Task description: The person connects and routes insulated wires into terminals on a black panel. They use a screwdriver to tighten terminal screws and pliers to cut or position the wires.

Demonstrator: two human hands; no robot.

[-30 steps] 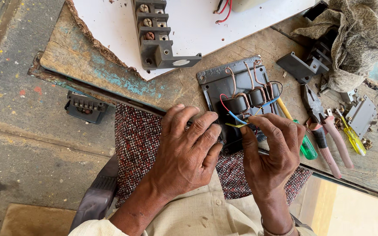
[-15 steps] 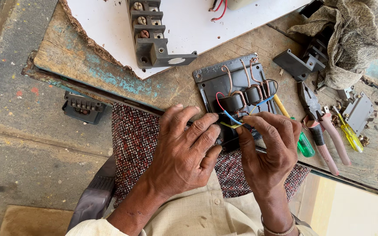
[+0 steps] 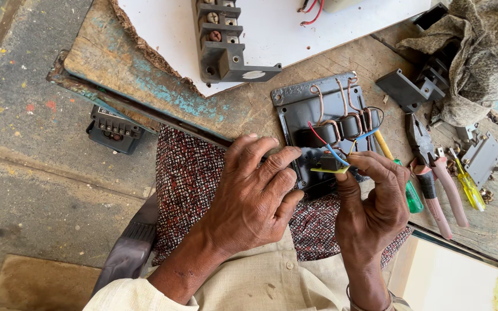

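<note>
My left hand lies flat over the lower edge of the grey metal plate at mid-frame, fingers spread and closing on nothing, bracing it against my lap. My right hand pinches a small yellow-based part between thumb and fingertips, raised so its red and blue wires stay slack. Pliers lie within reach at the right.

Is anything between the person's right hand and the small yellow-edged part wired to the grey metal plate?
Nothing visible. The right hand already pinches the small yellow-edged part in its fingertips, just in front of the grey metal plate. The left hand rests beside it, its fingers near the part but not covering it.
</note>
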